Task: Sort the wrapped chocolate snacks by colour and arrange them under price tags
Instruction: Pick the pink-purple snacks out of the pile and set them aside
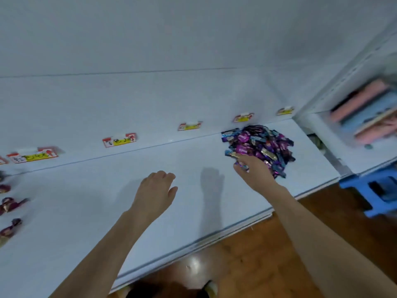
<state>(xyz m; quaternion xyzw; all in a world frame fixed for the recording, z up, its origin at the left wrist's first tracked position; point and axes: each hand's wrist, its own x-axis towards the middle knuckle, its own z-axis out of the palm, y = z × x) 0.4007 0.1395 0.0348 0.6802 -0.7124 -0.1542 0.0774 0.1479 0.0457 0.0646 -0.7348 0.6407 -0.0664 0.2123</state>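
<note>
A heap of wrapped chocolate snacks (261, 145) in purple, blue and gold wrappers lies at the right end of the white shelf (129, 201). My right hand (253, 171) is at the heap's near left edge, its fingers curled round a purple-wrapped snack (242, 166). My left hand (155, 191) hovers over the shelf's middle, fingers relaxed, holding nothing. Several red, white and yellow price tags (119, 140) run along the back panel. A few dark purple wrapped snacks (11, 204) lie in a column at the far left, under the leftmost tag (34, 155).
A neighbouring shelf unit at the right holds pink and blue packs (363, 112). A blue plastic stool (373, 190) stands on the wooden floor (257, 254) beside the shelf's right end. The shelf's front edge runs diagonally below my arms.
</note>
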